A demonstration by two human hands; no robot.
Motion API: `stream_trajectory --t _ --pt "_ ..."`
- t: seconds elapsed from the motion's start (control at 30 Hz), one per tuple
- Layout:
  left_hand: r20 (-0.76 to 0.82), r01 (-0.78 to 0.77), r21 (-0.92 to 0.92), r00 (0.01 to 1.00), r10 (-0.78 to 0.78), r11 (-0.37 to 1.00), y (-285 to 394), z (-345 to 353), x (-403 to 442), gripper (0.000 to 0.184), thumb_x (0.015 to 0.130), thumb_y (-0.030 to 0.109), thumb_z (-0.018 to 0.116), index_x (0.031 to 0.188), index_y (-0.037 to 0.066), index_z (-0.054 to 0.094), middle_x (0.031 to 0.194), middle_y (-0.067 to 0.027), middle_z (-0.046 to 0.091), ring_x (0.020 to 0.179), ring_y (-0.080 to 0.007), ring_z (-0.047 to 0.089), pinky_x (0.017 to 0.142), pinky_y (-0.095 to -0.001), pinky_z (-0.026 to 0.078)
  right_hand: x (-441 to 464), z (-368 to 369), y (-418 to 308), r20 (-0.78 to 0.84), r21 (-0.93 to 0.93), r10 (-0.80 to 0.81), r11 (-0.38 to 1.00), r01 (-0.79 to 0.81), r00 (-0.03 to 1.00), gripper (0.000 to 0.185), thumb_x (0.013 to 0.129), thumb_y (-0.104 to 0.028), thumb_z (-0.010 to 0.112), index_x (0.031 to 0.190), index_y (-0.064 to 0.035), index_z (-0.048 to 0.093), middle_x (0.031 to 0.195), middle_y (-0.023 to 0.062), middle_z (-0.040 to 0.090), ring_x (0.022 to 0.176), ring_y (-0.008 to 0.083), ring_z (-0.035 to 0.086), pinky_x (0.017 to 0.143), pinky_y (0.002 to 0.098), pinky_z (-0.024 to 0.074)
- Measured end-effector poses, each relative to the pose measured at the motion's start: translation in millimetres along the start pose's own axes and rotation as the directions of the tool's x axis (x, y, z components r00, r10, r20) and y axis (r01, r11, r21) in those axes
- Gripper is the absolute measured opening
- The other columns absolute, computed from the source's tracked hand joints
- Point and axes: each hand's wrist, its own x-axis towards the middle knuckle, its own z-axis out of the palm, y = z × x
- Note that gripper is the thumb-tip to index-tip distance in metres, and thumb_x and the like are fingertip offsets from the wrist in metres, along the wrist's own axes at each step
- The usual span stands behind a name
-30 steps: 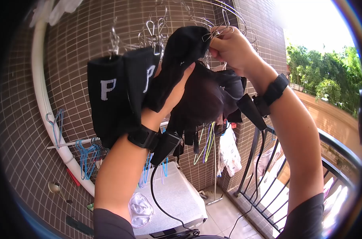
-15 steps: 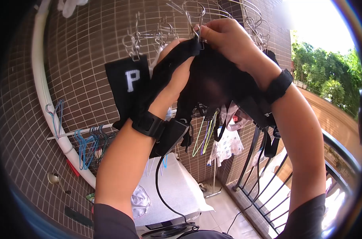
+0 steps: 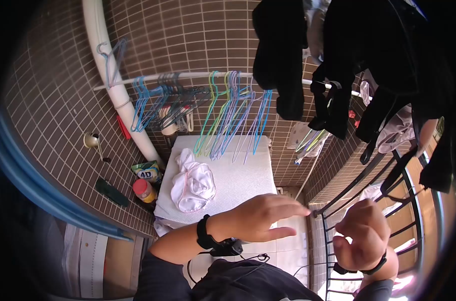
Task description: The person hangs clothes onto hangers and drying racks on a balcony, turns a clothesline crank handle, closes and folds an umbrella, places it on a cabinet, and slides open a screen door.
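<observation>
My left hand (image 3: 263,216) is held out in front of me, fingers stretched and thumb apart, with nothing in it. To its right, my right hand (image 3: 364,236) is loosely curled, with a gap between thumb and fingers and nothing visible inside. A black strap is around each wrist. Above and beyond my hands, black clothes (image 3: 371,55) hang at the upper right, one long black sock-like piece (image 3: 279,60) among them; their clips are out of view. A white garment (image 3: 193,181) lies crumpled beyond my left hand on a white-covered surface (image 3: 238,185).
A white rail (image 3: 188,75) carries several coloured hangers (image 3: 230,118). A white pipe (image 3: 122,100) runs along the tiled wall. A red-lidded jar (image 3: 144,190) and a green bag (image 3: 147,172) stand left of the covered surface. Black railings (image 3: 413,215) are at the right.
Both hands have let go of the black clothing and clip overhead and come down in front of me. The view has tilted downward, showing more of the white-covered surface.
</observation>
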Motion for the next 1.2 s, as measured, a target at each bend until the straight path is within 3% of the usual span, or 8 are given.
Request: stream_trajectory --t 0.1,0.23,0.3,0.4,0.77,1.07,1.17,1.2 --pt "0.233 0.402 -0.073 0.897 -0.376 0.913 -55 20 -86 0.047 0.090 0.024 0.068 0.130 0.003 0.056 0.119 -0.0152 0.065 0.110 -0.0291 0.063 0.093 -0.0384 0.049 -27 42 19 0.174 0.417 0.285 0.845 -0.333 0.942 0.008 0.079 -0.004 0.073 0.086 -0.0007 0.069 0.076 0.0086 0.063 0.065 0.0212 0.059 0.059 0.0307 0.0447" --pt "-0.093 0.746 0.140 0.665 -0.741 0.651 -110 42 -209 0.045 0.089 0.021 0.069 0.128 0.002 0.057 0.121 -0.0152 0.064 0.108 -0.0274 0.064 0.091 -0.0367 0.051 -4 72 19 0.096 0.846 0.408 0.447 -0.290 0.908 0.012 0.088 -0.014 0.065 0.089 -0.0019 0.068 0.079 0.0104 0.065 0.070 0.0186 0.057 0.065 0.0306 0.0435" --pt "-0.160 0.855 -0.140 0.479 -0.863 0.500 -117 45 -261 0.041 0.089 0.019 0.068 0.124 0.001 0.058 0.116 -0.0152 0.066 0.102 -0.0262 0.066 0.088 -0.0360 0.052 25 83 9 0.047 0.957 0.473 0.231 -0.175 0.880 0.014 0.090 -0.016 0.062 0.087 -0.0034 0.067 0.083 0.0122 0.066 0.071 0.0193 0.057 0.064 0.0308 0.0435" --pt "-0.196 0.842 -0.418 0.284 -0.939 0.342 -125 50 -331 0.038 0.090 0.016 0.068 0.123 0.000 0.058 0.110 -0.0122 0.068 0.099 -0.0199 0.066 0.086 -0.0326 0.053 64 85 10 0.126 0.954 0.356 0.214 -0.212 0.926 0.026 0.097 -0.029 0.059 0.075 -0.0174 0.052 0.072 -0.0014 0.058 0.082 0.0141 0.049 0.061 0.0250 0.0383" --pt "-0.261 0.713 -0.625 0.193 -0.946 0.318 -196 -38 -436 0.020 0.092 0.013 0.066 0.108 0.002 0.063 0.090 -0.0005 0.063 0.079 -0.0073 0.058 0.069 -0.0228 0.048 134 231 -28 0.231 0.973 -0.135 0.047 -0.226 0.964 0.010 0.095 -0.011 0.058 0.086 -0.0064 0.059 0.080 0.0063 0.069 0.073 0.0188 0.059 0.068 0.0277 0.0475" --pt "-0.248 0.710 -0.603 0.267 -0.931 0.364 -318 -102 -427 0.025 0.090 0.016 0.067 0.109 0.000 0.062 0.091 -0.0034 0.063 0.076 -0.0097 0.059 0.065 -0.0243 0.048 160 301 -73 0.188 0.979 -0.013 -0.082 -0.189 0.982 0.010 0.095 -0.012 0.060 0.089 -0.0045 0.063 0.084 0.0087 0.069 0.077 0.0189 0.061 0.070 0.0275 0.0489" --pt "-0.399 0.748 -0.486 0.270 -0.876 0.452 -374 -96 -415 0.031 0.088 0.018 0.069 0.112 0.001 0.061 0.099 -0.0084 0.065 0.083 -0.0153 0.062 0.072 -0.0275 0.051 162 302 -82 0.156 0.985 0.039 -0.082 -0.153 0.987 0.010 0.094 -0.012 0.061 0.089 -0.0039 0.064 0.085 0.0095 0.069 0.079 0.0189 0.062 0.070 0.0274 0.0494" --pt "-0.433 0.785 -0.428 0.256 -0.864 0.447 -392 -93 -411 0.043 0.085 0.026 0.071 0.119 0.002 0.059 0.112 -0.0156 0.063 0.098 -0.0263 0.062 0.085 -0.0362 0.051 161 301 -85 0.141 0.987 0.053 -0.085 -0.137 0.989 0.010 0.094 -0.012 0.061 0.090 -0.0037 0.064 0.086 0.0098 0.069 0.079 0.0189 0.062 0.071 0.0274 0.0495"
